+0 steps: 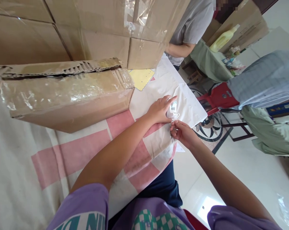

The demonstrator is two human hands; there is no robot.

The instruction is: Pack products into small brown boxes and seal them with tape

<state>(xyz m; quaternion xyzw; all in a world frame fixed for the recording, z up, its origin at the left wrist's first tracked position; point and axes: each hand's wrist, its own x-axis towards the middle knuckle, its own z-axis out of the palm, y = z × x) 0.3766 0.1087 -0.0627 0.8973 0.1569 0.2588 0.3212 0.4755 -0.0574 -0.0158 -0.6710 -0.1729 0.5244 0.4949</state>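
Note:
A small white item (173,110) with a pale grey-green, window-like patch rests at the tablecloth near the table's right side; its exact kind is unclear. My left hand (160,110) is wrapped round its left side, with one finger stretched along the top. Just below, my right hand (181,132) has its thumb and fingers pinched together close to the item's lower end. Whatever lies in that pinch is hidden or too small to name. The white and pink checked tablecloth (84,148) spreads under both hands.
An open-flapped cardboard box (70,108) lies to the left, before stacked taped cartons (106,48). A yellow sheet (141,78) sits by the cartons. Another person (187,35) stands behind the table. At the right are a red stool (222,95) and a yellow bottle (223,40).

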